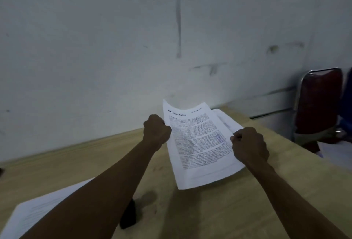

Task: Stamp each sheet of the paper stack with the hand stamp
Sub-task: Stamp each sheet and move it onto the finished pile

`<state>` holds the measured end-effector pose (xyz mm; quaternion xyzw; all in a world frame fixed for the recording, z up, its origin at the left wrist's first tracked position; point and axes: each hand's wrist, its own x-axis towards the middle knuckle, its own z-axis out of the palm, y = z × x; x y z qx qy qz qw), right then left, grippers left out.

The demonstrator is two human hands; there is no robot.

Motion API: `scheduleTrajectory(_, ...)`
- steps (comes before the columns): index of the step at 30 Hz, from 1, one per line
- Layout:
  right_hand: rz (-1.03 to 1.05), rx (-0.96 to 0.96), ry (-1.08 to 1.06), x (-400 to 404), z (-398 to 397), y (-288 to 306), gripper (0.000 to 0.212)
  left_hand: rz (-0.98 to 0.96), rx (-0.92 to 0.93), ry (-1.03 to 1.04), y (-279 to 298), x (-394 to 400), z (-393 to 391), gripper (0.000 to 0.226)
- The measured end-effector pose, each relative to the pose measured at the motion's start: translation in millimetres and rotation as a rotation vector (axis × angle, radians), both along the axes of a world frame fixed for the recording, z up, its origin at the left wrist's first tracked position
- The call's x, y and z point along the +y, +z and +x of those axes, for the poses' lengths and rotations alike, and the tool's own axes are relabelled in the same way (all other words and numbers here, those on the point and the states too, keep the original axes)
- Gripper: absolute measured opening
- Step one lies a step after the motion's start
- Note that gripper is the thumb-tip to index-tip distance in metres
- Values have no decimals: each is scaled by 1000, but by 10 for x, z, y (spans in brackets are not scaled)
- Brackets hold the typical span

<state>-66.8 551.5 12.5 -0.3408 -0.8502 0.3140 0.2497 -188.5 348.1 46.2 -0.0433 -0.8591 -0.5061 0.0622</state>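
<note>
A printed sheet [198, 143] with a bluish stamp mark near its right edge is held above the wooden table [219, 212]. My left hand [157, 130] grips its left edge and my right hand [249, 144] grips its right edge. Under the sheet's far end lies a pile of papers [226, 119] on the table. A second stack of papers [32, 214] lies at the near left, partly hidden by my left forearm. A dark object [129, 217], possibly the hand stamp, stands on the table beneath that forearm and is mostly hidden.
A pale wall [114, 48] rises right behind the table's far edge. A red chair with a metal frame [320, 103] stands off the table's right side. Some white paper [335, 149] lies below the chair.
</note>
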Motion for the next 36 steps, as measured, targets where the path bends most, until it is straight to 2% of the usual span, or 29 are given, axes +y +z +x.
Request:
scheduleTrajectory(5, 89, -79, -61, 561, -392, -284, 19, -89, -66, -22, -354, 609, -399, 17)
scheduleTrajectory(13, 193, -130, -63, 1255, -1087, -554, 18, -154, -54, -1, -615, 1202, -1010, 16)
scheduleTrajectory(16, 224, -164, -47, 1338, -1240, -638, 20, -226, -68, -5, -687, 1309, -1084, 15)
scheduleTrajectory(22, 350, -245, -8, 1351, -1285, -745, 27, -384, -99, 17, -735, 1361, -1090, 41)
scheduleTrajectory(27, 498, -290, -54, 1225, -1141, -570, 34, -358, -86, 5, -613, 1285, -968, 44)
scheduleTrajectory(29, 464, -191, 12, 1139, -1057, -482, 33, -323, -64, -18, -503, 1258, -914, 40)
scheduleTrajectory(32, 295, -1, 181, 838, -863, -321, 27, -302, -56, -94, -275, 1108, -766, 37)
scheduleTrajectory(36, 142, 33, 318, 343, -605, -172, 18, -291, -71, -242, 50, 785, -454, 33)
